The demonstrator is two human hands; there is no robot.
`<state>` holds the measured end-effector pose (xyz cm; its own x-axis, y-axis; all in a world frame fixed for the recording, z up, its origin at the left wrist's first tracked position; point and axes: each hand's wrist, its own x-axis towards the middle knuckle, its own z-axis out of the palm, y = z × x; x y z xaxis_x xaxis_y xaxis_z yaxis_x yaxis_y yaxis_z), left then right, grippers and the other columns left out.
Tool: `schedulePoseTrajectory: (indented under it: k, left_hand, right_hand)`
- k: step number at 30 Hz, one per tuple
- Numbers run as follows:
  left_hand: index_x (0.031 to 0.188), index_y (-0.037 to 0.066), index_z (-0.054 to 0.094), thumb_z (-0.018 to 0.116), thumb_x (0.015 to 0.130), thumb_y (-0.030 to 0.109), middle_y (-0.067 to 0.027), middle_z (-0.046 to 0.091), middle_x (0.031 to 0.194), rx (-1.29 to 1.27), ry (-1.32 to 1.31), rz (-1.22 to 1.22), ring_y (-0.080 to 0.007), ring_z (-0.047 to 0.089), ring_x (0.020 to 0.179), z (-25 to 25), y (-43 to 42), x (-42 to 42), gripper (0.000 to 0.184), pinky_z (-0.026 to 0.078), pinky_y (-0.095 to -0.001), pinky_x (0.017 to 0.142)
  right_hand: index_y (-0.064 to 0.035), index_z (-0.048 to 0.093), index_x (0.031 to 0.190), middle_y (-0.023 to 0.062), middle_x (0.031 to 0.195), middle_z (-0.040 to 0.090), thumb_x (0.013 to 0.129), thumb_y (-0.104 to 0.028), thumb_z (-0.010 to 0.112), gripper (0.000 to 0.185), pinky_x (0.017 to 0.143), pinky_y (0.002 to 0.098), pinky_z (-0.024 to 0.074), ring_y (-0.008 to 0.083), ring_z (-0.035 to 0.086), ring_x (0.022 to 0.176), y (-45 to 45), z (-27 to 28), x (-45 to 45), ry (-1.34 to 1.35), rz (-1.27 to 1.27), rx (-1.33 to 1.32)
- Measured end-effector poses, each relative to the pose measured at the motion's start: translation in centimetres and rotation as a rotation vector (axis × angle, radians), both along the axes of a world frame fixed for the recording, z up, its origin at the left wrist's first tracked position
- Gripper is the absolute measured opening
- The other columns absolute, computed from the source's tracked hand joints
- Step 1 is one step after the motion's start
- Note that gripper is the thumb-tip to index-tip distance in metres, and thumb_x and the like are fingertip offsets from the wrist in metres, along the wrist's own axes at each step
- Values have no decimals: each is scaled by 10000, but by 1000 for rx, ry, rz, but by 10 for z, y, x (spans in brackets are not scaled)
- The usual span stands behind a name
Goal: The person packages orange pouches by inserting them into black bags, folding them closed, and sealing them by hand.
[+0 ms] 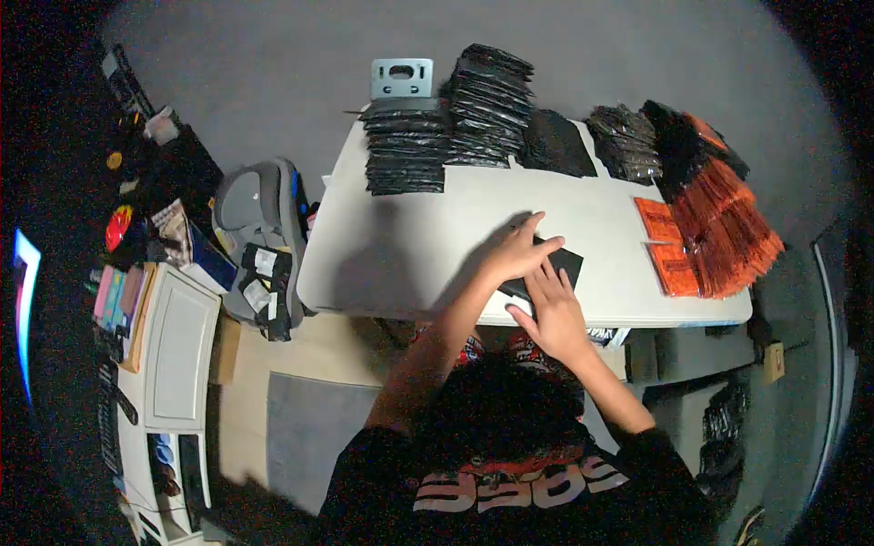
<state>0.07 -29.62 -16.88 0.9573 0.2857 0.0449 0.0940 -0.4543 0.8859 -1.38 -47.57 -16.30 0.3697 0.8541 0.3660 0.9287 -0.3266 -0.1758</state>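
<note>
A flat black packet (pixel 570 266) lies on the white table (pixel 437 264) near its front edge, partly covered by both hands. My left hand (pixel 521 252) reaches across its upper left side, with the fingers apart and the thumb and fingertips pointing right. Flat on the packet rests my right hand (pixel 553 314), its fingers stretched out and its thumb held off to the left. The two hands overlap or nearly touch at the fingertips. What lies beneath the palms is hidden.
Along the back edge stand two tall stacks of black plastic packets (pixel 492 105), a dark pile (pixel 557 143) and a grey metal bracket (pixel 401 78). Orange packets (pixel 728 232) fan out at the right. A grey child seat (pixel 259 214) and a white cabinet (pixel 177 355) are left.
</note>
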Motion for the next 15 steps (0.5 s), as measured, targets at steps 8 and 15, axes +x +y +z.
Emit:
schedulePoseTrajectory:
  k: [8,15]
  left_hand:
    - [1547,3,404,609,1004,523,-277,554,1458,95,2,83,-383,608,1290,25,19,-39,779,451,-443,1116]
    - [1438,34,535,608,1027,223,-196,702,1247,-297,-452,272,-275,686,1168,-24,36,-86,458,515,-380,1031]
  right_hand:
    - [-1,641,1322,201,1375,654,921,-292,738,505,1032,490,534,354,654,1247,-26,11,-5,-239,145,-53]
    - [-17,764,1149,228,967,755,970,-205,691,269,770,411,586,346,752,789,2,158,7,115,155,-16]
